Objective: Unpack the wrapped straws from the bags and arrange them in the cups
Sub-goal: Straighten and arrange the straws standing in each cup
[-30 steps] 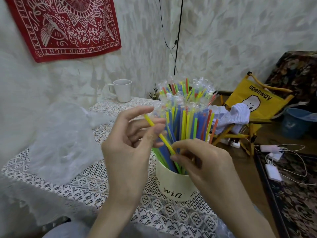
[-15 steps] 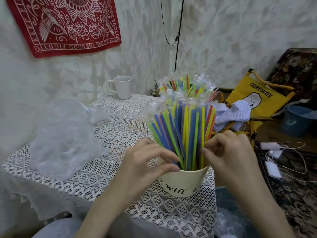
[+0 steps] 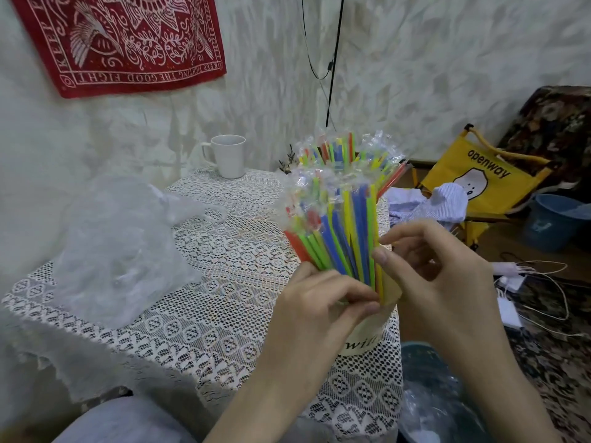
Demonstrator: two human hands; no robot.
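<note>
Both hands, left [image 3: 323, 302] and right [image 3: 438, 276], pinched the straws [image 3: 339, 238] standing in the cup [image 3: 367, 334].

Two bare forearms and hands in shot, nothing worn on them

Both arms come up from the bottom edge, bare along all the length that shows, with no sleeve or cuff in frame. The left hand [image 3: 323, 302] shows no ring, watch or band, and the right hand [image 3: 438, 273] is just as plain at the fingers and wrist. Fingernails are short and unpainted, best seen on the right hand's thumb and forefinger. Down at the lower left there's a rounded patch of soft pale grey-blue fabric [image 3: 124, 420], likely clothing over a knee, smooth and unpatterned, though too blurred to say more
</note>
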